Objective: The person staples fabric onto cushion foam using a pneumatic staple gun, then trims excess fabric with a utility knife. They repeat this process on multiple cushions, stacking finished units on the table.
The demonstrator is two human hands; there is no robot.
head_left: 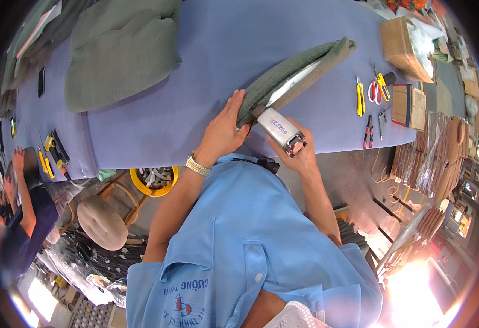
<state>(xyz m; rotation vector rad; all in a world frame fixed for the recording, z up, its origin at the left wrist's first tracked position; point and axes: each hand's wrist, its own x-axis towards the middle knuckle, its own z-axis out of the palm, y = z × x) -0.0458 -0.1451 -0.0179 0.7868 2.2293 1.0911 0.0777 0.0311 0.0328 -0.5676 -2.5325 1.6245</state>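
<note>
Close to the table's front edge, a long, curved green upholstered pad (264, 85) rests with a white inner strip (294, 83) showing along its side. My left hand (225, 131) grips the pad's near end, fingers pressed together over the green fabric; part of the thumb is hidden. A silver staple gun (278, 129) is in my right hand (300, 150), whose fingers are wrapped round its body and partly hidden beneath it. The dark nose of the tool meets the pad's near end, just right of my left fingers.
A thick green cushion (124, 54) lies far left on the blue table (212, 60). Right of me are a yellow cutter (360, 97), scissors (377, 93), red-handled pliers (369, 132) and a cardboard box (403, 48). A yellow-rimmed bucket (175, 180) and chair (101, 221) stand below; another person (29, 224) works at left.
</note>
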